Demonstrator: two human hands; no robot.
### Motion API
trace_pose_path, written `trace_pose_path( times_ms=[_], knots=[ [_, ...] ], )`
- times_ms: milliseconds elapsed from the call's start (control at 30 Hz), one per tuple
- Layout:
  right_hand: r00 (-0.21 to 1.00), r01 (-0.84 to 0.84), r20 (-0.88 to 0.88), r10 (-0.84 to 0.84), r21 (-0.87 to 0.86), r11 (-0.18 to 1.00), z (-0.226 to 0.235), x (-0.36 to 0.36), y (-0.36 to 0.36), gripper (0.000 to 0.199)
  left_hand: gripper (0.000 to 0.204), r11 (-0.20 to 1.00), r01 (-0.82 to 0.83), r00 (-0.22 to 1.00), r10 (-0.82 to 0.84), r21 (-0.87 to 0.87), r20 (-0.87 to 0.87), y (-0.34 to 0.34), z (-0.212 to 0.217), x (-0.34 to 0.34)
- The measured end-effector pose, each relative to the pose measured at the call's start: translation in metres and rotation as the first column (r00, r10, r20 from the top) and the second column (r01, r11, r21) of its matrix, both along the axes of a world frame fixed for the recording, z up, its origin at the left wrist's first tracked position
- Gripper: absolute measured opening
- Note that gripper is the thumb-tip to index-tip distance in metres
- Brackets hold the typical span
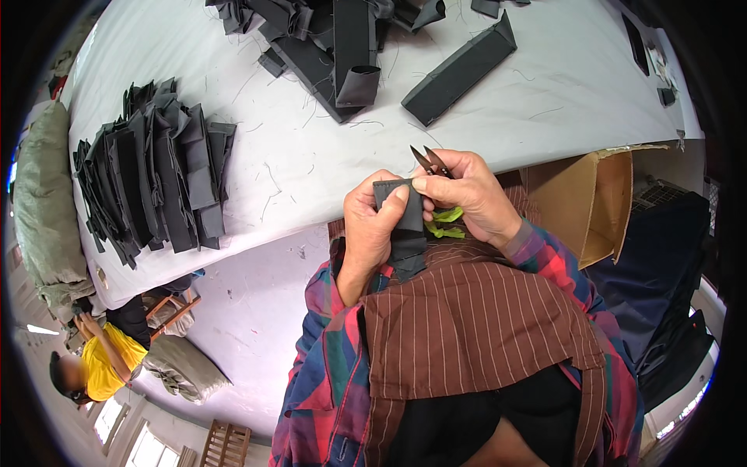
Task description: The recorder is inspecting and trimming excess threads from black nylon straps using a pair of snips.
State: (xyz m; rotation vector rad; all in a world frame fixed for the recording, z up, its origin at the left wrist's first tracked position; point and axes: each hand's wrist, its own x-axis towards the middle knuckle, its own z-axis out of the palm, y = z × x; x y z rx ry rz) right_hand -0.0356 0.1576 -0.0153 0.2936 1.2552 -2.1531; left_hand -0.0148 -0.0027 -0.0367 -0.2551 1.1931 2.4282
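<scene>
A narrow dark grey fabric strip hangs from my left hand, which pinches its upper end under the thumb. My right hand grips a pair of thread snips; their dark pointed blades stick out above the fingers, slightly apart, and yellow-green handles show below the palm. Thumb and finger of that hand also meet the strip's upper right corner, close to my left thumb. Both hands are near the table's front edge, in front of my striped brown apron. The fingers behind the strip are partly hidden.
On the white-covered table lie a stack of dark strips at left, a loose heap at the back, one separate strip, and thread scraps. Below the right edge stands a cardboard box. A person in yellow is at lower left.
</scene>
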Motion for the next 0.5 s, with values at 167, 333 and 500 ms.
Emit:
trace_pose_path(
  times_ms=[167, 333, 500],
  knots=[
    [1.0, 0.01, 0.007, -0.01, 0.007, 1.0, -0.0025, 0.0011, -0.0017, 0.011, 0.01, 1.0, 0.001, 1.0, -0.001, -0.026, 0.008, -0.0007, 0.0026, -0.0011],
    [1.0, 0.013, 0.021, -0.014, 0.013, 1.0, -0.0019, 0.0014, -0.0024, 0.01, 0.009, 1.0, 0.012, 1.0, -0.012, -0.009, 0.022, -0.0016, 0.0017, -0.0024],
    [1.0, 0.006, 0.022, -0.007, 0.029, 1.0, -0.0015, 0.0011, -0.0034, 0.009, 0.008, 1.0, 0.01, 1.0, -0.01, 0.021, 0.001, -0.0025, 0.0001, -0.0022]
  ],
)
